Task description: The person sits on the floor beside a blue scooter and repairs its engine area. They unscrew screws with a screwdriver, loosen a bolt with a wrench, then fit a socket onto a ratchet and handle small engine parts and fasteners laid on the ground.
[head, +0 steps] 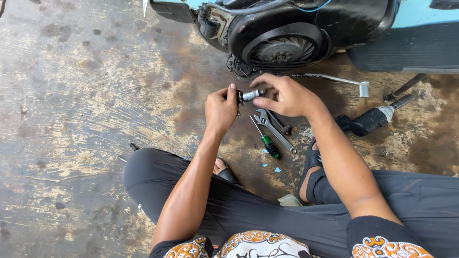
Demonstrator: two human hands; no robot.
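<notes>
Sitting cross-legged on the floor (71,95), I have my left hand (221,109) and right hand (286,95) pinching a small metal cylinder part (250,94) from both ends, at twelve o'clock. I judge I'm fitting it together; next needs a steady twist. Wrench (272,126) and screwdriver (266,139) lie below, engine fan cover (282,48) beyond.

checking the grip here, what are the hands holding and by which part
Both hands hold one small metal cylindrical part. The left hand pinches its dark toothed end with thumb and fingers; the right hand grips the silver end with its fingertips.
</notes>
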